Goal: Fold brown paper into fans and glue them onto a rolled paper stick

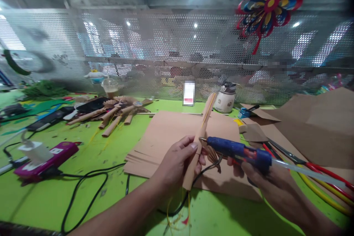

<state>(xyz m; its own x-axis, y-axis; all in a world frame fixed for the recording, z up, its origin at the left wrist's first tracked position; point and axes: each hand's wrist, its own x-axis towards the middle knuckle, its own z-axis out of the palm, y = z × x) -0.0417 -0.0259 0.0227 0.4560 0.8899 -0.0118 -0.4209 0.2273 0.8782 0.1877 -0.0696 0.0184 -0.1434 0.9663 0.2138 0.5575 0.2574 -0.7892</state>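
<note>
My left hand [184, 155] is closed around a rolled brown paper piece [190, 173], which leans up and to the right with a yellow string along its upper part. Yellow threads hang from its lower end. In my right hand [257, 177] is a blue hot glue gun [238, 150], a clear glue stick coming out of its back. The gun's nozzle touches or nearly touches the roll just above my left thumb. Behind the roll, partly hidden, is a pleated brown paper piece [214, 158]. Beneath both hands lies a stack of brown paper sheets [168, 127].
Finished-looking brown paper rolls [113, 120] lie in a pile at left. A purple power strip [52, 160] with a white plug and black cable sits nearer. At right are red-handled scissors [312, 166] and large brown paper [320, 125]; a lidded bottle [224, 97] stands behind.
</note>
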